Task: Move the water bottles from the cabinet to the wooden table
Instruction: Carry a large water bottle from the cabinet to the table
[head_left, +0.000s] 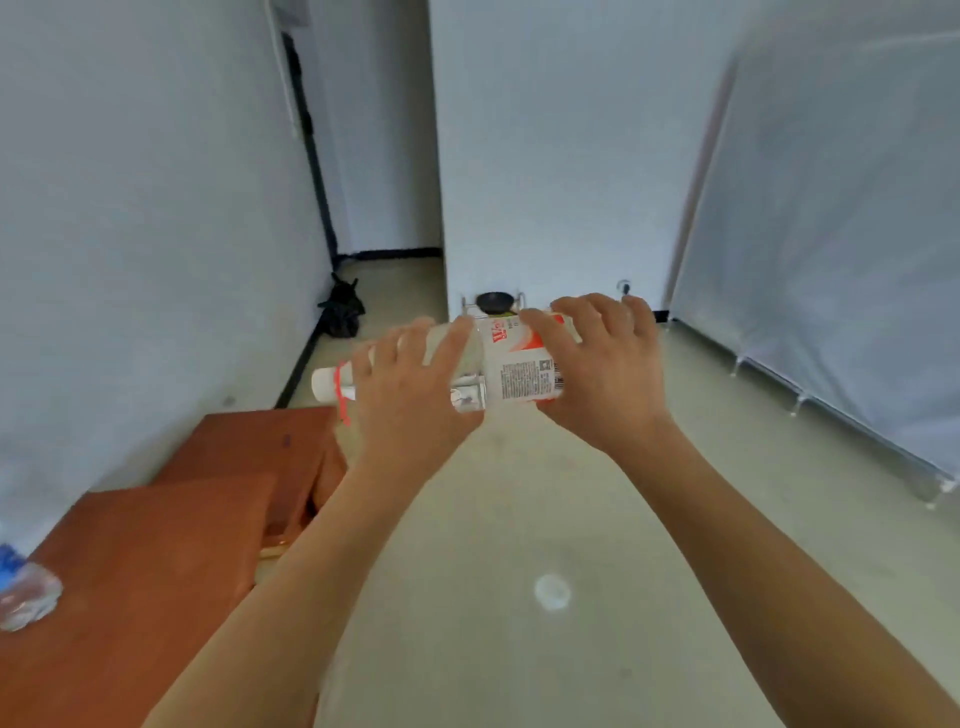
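I see my left hand and right hand bare, both forearms uncovered to the near edge.

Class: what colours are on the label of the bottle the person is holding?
The label on the bottle is white with red-orange print; head view.

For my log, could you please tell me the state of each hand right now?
Left hand: holding the water bottle near its neck.
Right hand: holding the same bottle's base end.

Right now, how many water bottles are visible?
2: one water bottle held by left hand and right hand; second bottle on the wooden table, far left. Others may be hidden.
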